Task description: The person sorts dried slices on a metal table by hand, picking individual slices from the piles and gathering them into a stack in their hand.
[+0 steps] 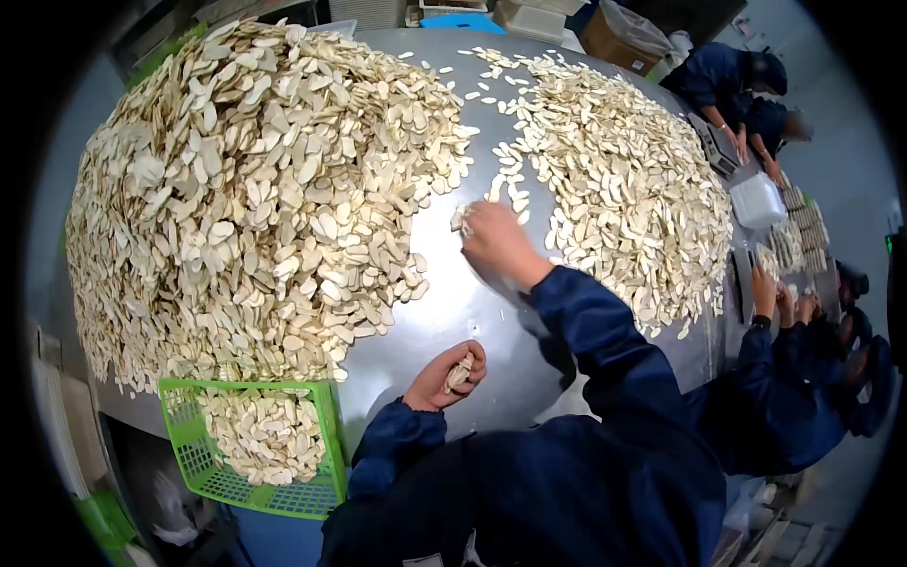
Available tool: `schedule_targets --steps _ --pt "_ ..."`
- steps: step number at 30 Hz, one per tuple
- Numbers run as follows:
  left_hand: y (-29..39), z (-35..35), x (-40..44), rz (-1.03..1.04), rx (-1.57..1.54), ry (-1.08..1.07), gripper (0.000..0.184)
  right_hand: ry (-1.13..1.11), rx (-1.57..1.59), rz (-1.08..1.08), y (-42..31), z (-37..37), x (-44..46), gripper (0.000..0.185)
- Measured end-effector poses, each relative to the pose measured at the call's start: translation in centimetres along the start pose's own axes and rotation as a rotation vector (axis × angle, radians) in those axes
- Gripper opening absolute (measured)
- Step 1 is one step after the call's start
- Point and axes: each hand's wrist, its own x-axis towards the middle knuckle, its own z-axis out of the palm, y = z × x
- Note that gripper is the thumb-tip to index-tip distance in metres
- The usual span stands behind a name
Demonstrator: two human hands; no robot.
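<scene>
Pale dried slices lie in a large heap point(255, 189) on the left of the metal table point(453, 321) and in a flatter pile point(633, 189) on the right. My left hand point(449, 378) is palm up near the table's front edge, its fingers curled around several slices. My right hand point(498, 241) reaches over the strip of metal between the two piles, its fingers closed on slices that show at the fingertips. A green plastic basket point(335, 444) with slices inside stands at the lower left, below the large heap.
Several co-workers in dark blue stand along the right side, their hands near a white container point(758, 200) and stacked slices point(803, 231). A scale point(715, 146) sits beyond the right pile. Trays, a blue sheet point(461, 23) and a cardboard box point(616, 42) are at the back.
</scene>
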Motion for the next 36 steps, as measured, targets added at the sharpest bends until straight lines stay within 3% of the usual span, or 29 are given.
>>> schedule_targets --steps 2,4,7,10,12,14,18,21,23,26,28,29,30,31,32,36 --pt "0.1 0.5 -0.1 0.011 0.005 0.011 0.016 -0.141 -0.056 -0.098 -2.6 0.8 0.4 0.026" --pt "0.1 0.6 -0.1 0.01 0.005 0.018 0.016 0.015 -0.107 -0.117 -1.6 2.5 0.8 0.019" --pt "-0.1 0.0 0.0 0.009 0.02 0.0 0.022 0.115 -0.345 0.017 3.3 2.4 2.6 0.012" --pt "0.1 -0.2 0.1 -0.005 -0.008 -0.023 0.019 0.096 -0.627 0.109 10.2 2.0 3.1 0.02" --pt "0.0 -0.1 0.0 0.01 -0.006 -0.026 0.018 -0.048 -0.667 0.27 14.5 0.8 2.8 0.024" --pt "0.1 0.1 -0.1 0.031 0.037 -0.024 0.019 -0.196 -0.973 0.297 15.1 -4.0 2.0 0.026" --pt "0.1 0.0 0.0 0.029 0.05 -0.016 0.021 -0.348 -0.988 0.572 21.0 -10.4 -0.4 0.026" --pt "0.1 0.4 0.1 0.025 0.07 0.003 0.021 -0.249 -1.049 0.621 21.2 -16.0 -2.9 0.028" --pt "0.2 0.5 0.0 0.023 0.073 0.01 0.021 -0.142 -1.065 0.641 20.8 -17.8 -5.1 0.028" --pt "0.1 0.2 0.0 0.025 0.072 0.003 0.021 0.027 -0.896 0.497 14.2 -17.2 -6.8 0.029" --pt "0.1 0.3 0.0 0.027 0.08 0.006 0.021 0.086 -0.617 0.347 10.6 -13.8 -8.5 0.032" --pt "0.1 0.4 0.0 0.036 0.072 -0.003 0.021 0.077 -0.499 0.346 6.9 -12.1 -8.8 0.035" --pt "0.0 0.3 -0.1 0.038 0.073 -0.004 0.021 -0.066 -0.371 0.45 3.9 -10.6 -8.8 0.037" --pt "0.0 0.2 0.0 0.041 0.075 -0.007 0.021 -0.033 -0.359 0.284 2.1 -8.4 -9.7 0.034" --pt "0.0 0.2 0.0 0.043 0.079 -0.011 0.021 -0.061 -0.337 0.273 0.2 -6.9 -10.3 0.033" --pt "0.1 0.4 -0.1 0.03 0.076 0.014 0.019 -0.074 -0.423 0.246 -0.2 -4.0 -11.7 0.028"
